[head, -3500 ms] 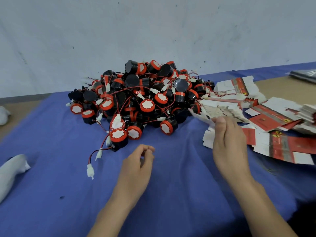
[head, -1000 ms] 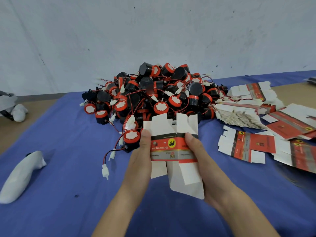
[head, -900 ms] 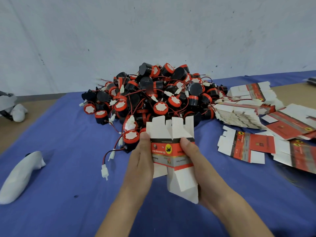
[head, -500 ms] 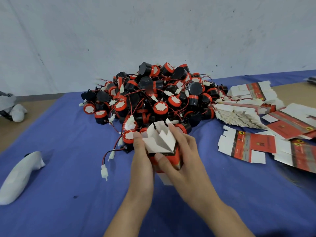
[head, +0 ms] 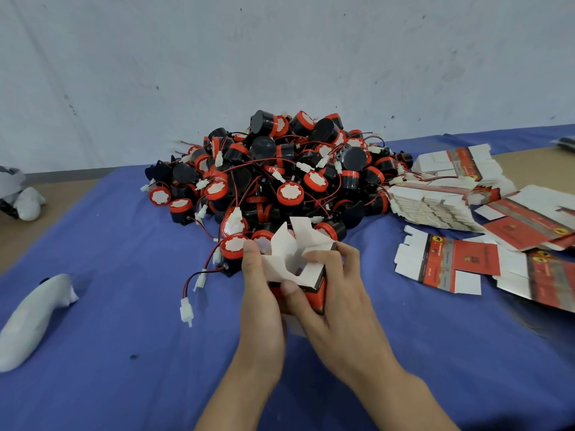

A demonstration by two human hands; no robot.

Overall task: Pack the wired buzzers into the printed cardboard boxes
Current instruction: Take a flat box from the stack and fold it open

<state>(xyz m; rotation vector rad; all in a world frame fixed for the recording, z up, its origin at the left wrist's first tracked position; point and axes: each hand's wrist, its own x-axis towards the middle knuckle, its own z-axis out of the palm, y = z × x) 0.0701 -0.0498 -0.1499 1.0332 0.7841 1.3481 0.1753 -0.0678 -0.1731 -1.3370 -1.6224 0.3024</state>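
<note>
My left hand [head: 261,295] and right hand [head: 337,306] grip the half-formed printed cardboard box [head: 315,298], flaps [head: 295,244] splayed; next I'd tuck them, then fetch a wired buzzer [head: 232,248].

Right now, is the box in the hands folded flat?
No, the left hand and right hand hold the box opened up, white flaps raised.
</note>
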